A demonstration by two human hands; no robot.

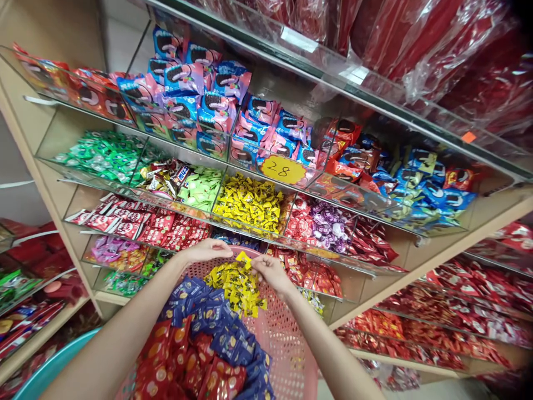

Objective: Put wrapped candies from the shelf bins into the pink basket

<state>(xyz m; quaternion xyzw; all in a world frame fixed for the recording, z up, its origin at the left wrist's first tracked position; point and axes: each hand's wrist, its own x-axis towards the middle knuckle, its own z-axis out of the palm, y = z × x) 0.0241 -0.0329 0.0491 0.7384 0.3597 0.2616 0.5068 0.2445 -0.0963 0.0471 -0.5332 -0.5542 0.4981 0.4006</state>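
My left hand (pixel 209 250) is at the far rim of a pink perforated basket (pixel 287 328), its fingers stretched out and nothing visible in them. My right hand (pixel 270 272) has thumb and fingers pinched on a small yellow candy packet (pixel 244 259) at the top of a yellow heap. That heap of yellow candy packets (pixel 237 286) lies at the far side of the basket. Dark blue packets (pixel 237 347) fill the middle, and red packets (pixel 187 364) lie at the near left.
A shelf behind the basket has clear bins, among them yellow candies (pixel 250 203), green candies (pixel 104 155) and blue-pink cookie packs (pixel 183 78). A yellow tag (pixel 281 169) reads 28. A teal tub (pixel 54 361) stands lower left; red-packet shelves (pixel 470 300) are at right.
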